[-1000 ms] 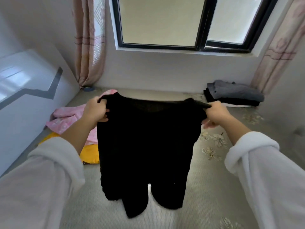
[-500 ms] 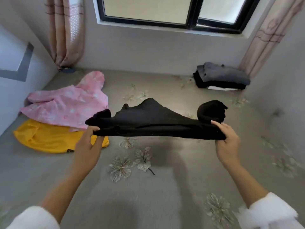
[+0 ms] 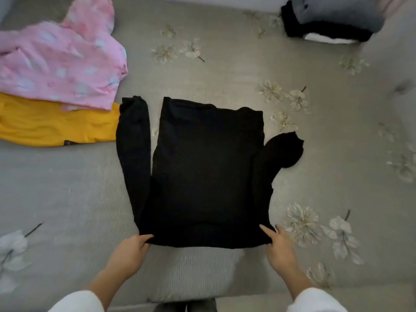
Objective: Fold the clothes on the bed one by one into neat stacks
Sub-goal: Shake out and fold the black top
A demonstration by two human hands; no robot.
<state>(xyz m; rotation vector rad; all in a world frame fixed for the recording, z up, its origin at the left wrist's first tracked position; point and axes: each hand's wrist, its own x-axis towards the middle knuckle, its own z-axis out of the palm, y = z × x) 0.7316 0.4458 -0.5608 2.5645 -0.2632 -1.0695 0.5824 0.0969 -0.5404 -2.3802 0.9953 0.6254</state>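
Note:
A black long-sleeved top (image 3: 207,167) lies flat on the grey flowered bed (image 3: 225,68), its body spread toward the far side. One sleeve runs up its left side, the other bends out to the right. My left hand (image 3: 132,248) pinches the near left corner of the top. My right hand (image 3: 278,244) pinches the near right corner, thumb on top of the cloth. A pink patterned garment (image 3: 58,61) lies unfolded at the far left, partly over a yellow garment (image 3: 54,127).
A folded stack (image 3: 328,23) of grey, black and white clothes sits at the far right corner of the bed. The near edge of the bed runs just below my wrists. White sleeves cover both my forearms.
The black top was held up in the air, then swung out level over the bed. Now it lies spread flat on the bed, my hands still on its near corners.

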